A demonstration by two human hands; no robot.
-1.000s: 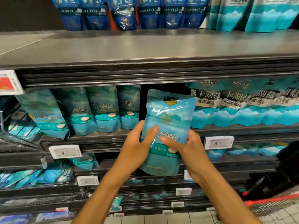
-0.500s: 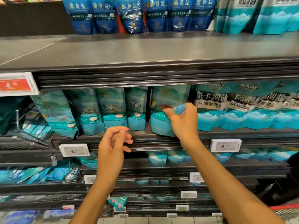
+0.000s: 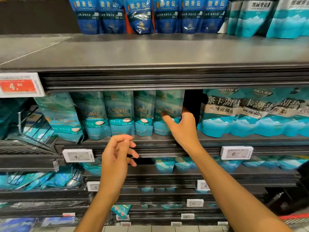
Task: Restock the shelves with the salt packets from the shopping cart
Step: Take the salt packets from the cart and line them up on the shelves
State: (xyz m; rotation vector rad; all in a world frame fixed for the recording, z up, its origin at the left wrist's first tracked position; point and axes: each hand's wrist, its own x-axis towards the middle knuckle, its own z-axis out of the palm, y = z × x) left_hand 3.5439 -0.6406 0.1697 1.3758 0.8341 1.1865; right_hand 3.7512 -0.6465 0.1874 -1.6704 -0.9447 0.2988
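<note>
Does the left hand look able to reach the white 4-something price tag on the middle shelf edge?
Probably yes: the left hand hangs empty just right of the price tag, with nothing between them.

— What are those teal salt packets (image 3: 120, 113) made of?
— Glossy plastic film, smooth, with soft glare. The blue pouches (image 3: 138, 15) on the far upper shelf shine more, almost crinkly.
— And the shelf (image 3: 150, 52)?
— Grey metal, matt, faintly brushed. The price tags (image 3: 78, 155) look like hard white plastic with dull screens.
</note>
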